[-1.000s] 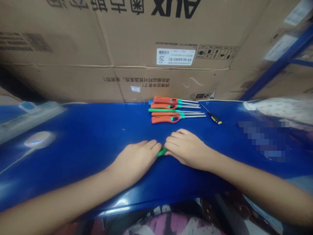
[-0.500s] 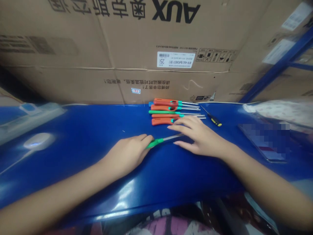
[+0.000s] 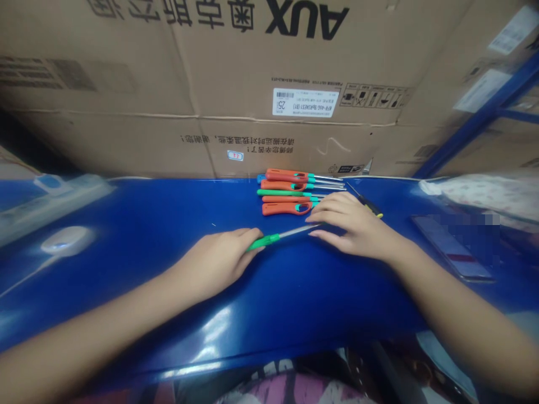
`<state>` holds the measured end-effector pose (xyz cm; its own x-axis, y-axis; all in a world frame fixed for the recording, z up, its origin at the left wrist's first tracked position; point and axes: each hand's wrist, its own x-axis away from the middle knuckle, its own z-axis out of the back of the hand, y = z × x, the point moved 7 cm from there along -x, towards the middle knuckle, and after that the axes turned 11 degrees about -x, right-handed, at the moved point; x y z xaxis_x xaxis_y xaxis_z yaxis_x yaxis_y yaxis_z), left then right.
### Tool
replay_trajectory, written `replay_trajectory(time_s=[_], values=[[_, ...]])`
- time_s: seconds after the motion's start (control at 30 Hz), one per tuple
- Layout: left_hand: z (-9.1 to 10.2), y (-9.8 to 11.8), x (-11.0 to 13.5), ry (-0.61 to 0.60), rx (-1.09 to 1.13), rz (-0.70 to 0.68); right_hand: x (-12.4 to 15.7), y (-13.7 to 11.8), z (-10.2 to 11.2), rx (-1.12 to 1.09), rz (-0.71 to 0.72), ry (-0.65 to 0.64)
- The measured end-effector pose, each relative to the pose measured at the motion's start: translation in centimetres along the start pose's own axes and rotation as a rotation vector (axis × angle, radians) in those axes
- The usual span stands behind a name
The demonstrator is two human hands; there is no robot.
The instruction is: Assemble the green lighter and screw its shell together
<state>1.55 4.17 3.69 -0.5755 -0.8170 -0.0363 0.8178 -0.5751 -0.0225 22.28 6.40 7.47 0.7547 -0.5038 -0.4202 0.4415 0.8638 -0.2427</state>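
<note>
Head view, looking down at a blue counter [image 3: 147, 224], both hands near its middle. Left hand [image 3: 214, 259] curled shut around a green-handled screwdriver [image 3: 265, 241], fingers wrapped over the handle, steel shaft [image 3: 295, 232] running right and slightly toward the back edge. Right hand [image 3: 353, 230] half open, fingers spread and low over the counter, fingertips [image 3: 315, 219] at the shaft's far end. Tip hidden by those fingers, so can't tell if it pinches the shaft or only sits beside it. Tool lies between the hands, off the row of orange- and green-handled screwdrivers [image 3: 286, 209] lined up near the back edge, against a cardboard AUX carton [image 3: 210, 73]. Nearest orange handle is just beside the right fingers; a small yellow-and-black screwdriver [image 3: 373, 209] lies just past them. Judged best: firm left grip, shaft kept level, right fingers raised clear of that orange handle so the row isn't knocked. Most room for the arms is toward the front edge and left of the hands. White mouse [image 3: 67, 240] well off to the left, phone [image 3: 452, 247] near the right end, partly pixelated.
</note>
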Motion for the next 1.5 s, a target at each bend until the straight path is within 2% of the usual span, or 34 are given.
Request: replay_trajectory(time_s=[0.2,0.37,0.53,0.7,0.87,0.97,1.17,1.33,1.43,1.5], values=[[0.0,-0.3,0.0,0.021,-0.048,0.006,0.5,1.6,0.6,0.133,-0.108,-0.025],[0.0,-0.3,-0.1,0.004,-0.020,0.009,0.6,1.9,0.5,0.101,-0.042,-0.037],[-0.4,0.9,0.1,-0.049,0.098,-0.012,-0.2,-1.6,-2.1,0.043,0.110,-0.080],[-0.8,2.7,0.6,-0.115,0.302,-0.056,-0.6,-5.5,-5.0,0.164,0.215,-0.093],[-0.8,3.0,0.7,-0.265,0.652,-0.046,-0.3,-6.9,-4.6,0.222,0.288,-0.019],[-1.1,3.3,0.8,-0.360,0.746,-0.031,-0.1,-7.2,-4.5,0.240,0.318,-0.020],[-1.3,4.1,1.4,-0.225,0.570,-0.017,0.1,-7.4,-5.4,0.208,0.328,-0.078],[-1.9,4.7,1.9,-0.190,0.425,-0.012,0.1,-7.4,-5.9,0.153,0.286,-0.131],[-1.9,4.9,1.6,-0.188,0.337,-0.028,-0.1,-7.1,-6.0,0.125,0.231,-0.163],[-1.7,4.7,1.1,-0.173,0.277,-0.032,-0.3,-6.3,-6.1,0.083,0.139,-0.205]])
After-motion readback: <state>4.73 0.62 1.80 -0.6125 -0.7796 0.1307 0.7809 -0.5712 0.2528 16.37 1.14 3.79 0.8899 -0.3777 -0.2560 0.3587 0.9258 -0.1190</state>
